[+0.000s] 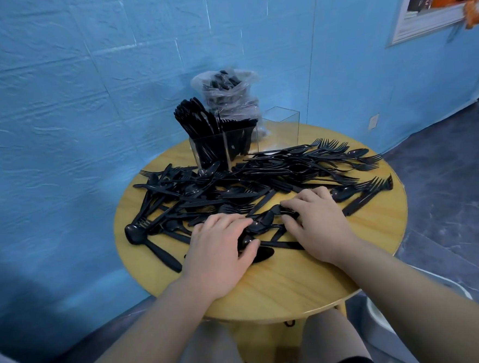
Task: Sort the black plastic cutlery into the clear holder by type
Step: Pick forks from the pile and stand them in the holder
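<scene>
Head view. I see both hands working the near edge of the cutlery pile (pixel 250 186) on the round wooden table (pixel 282 289). My left hand (pixel 223 247) curls its fingers over several black spoons (pixel 259 224), thumb tucked under them; I read this as a grip on a small bunch. My right hand (pixel 317 221) lies palm down, fingers bent onto the same cluster; I cannot tell whether it pinches a piece or only presses.

Risk: forks, knives and spoons interlock. In my judgement, lifting the bunch may drag neighbouring pieces and push those near the rim off the table. A mixed bunch would also put the wrong type in a compartment.

The clear holder (pixel 224 148) stands at the far side, behind the pile. Two compartments hold upright cutlery; the right one (pixel 281 127) looks empty. A plastic bag (pixel 229 94) of cutlery stands behind it.
</scene>
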